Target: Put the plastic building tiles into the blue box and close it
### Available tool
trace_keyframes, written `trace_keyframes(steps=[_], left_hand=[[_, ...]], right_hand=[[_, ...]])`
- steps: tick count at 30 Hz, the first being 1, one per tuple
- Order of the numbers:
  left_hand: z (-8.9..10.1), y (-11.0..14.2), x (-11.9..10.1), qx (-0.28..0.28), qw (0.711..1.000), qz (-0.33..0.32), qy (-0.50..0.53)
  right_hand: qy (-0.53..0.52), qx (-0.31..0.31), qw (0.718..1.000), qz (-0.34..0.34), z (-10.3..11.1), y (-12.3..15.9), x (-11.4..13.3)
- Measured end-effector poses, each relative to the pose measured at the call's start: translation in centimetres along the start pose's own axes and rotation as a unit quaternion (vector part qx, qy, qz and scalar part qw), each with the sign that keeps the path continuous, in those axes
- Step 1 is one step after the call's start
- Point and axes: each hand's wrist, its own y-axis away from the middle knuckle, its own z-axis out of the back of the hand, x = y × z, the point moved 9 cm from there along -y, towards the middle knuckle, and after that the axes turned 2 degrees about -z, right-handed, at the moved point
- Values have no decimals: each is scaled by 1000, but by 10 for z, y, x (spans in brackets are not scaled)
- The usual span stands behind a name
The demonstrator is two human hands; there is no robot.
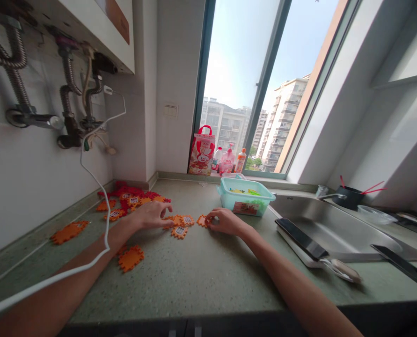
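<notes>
In the head view, my left hand [151,215] rests on the counter with thumb and index finger apart, holding nothing. Its thumb is at the edge of a small group of joined orange interlocking tiles [179,231], some with white window prints. To the right, my right hand [225,222] pinches another orange interlocking tile [201,221], slightly apart from the group; its fingers partly cover the tile. Behind my left hand lies a heap of red interlocking tiles [138,191] mixed with orange ones. Loose orange tiles lie at a notched piece [131,259] and a larger plate [69,232].
A turquoise tub [245,204] stands behind my right hand. Right of it are a sink [320,220] and a phone [301,238] on a white box. A white cable [105,220] hangs across my left forearm. Bottles [227,161] and a red bag [201,154] line the windowsill.
</notes>
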Motion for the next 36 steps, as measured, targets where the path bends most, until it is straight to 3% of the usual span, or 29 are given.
trace_keyframes(steps=[4,8,11,13,16,21,27,36], left_hand=[[-8,-1,10,40,999,26,1],[-15,-3,0,49,999,5,13],[-17,-3,-12,41,999,-10,9],[-16,-2,-18,32,999,-16,7],[-17,-2,-24,24,999,-27,8],[-21,-4,-30,25,998,-42,27],[-28,-4,-40,47,995,-71,61],[-30,-2,-42,61,989,-95,95]], right_hand=[[5,-16,1000,-4,11,5,-10],[9,-111,994,-22,39,12,-16],[-21,-179,984,4,51,13,-5],[-40,-195,979,36,47,11,7],[-26,-168,983,63,26,2,23],[10,-40,997,59,-20,-13,30],[27,-34,999,-2,-22,-17,31],[-43,-35,998,16,-30,-19,31]])
